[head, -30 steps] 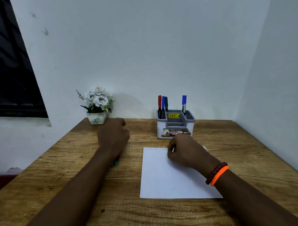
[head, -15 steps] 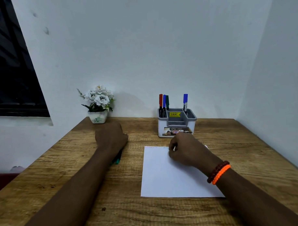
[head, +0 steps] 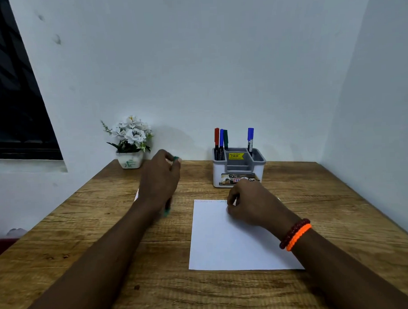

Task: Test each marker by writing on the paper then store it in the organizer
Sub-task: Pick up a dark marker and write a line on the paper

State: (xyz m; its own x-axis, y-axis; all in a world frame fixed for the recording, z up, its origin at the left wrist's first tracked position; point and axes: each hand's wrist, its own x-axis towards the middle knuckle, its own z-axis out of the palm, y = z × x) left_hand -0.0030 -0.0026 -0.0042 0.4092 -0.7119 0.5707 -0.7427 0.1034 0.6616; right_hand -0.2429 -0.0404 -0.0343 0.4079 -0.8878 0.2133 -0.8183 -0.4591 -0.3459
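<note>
Green marker [head: 168, 207] sits gripped in the raised left hand [head: 160, 181]; curled right hand [head: 251, 203] rests on white paper sheet [head: 233, 241], near the grey-white plastic organizer [head: 239, 174].

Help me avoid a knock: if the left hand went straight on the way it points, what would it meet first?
The left hand, holding a green marker, points toward the back wall. The way looks free until the wall, between the flower pot and organizer, though depth is unclear.
</note>
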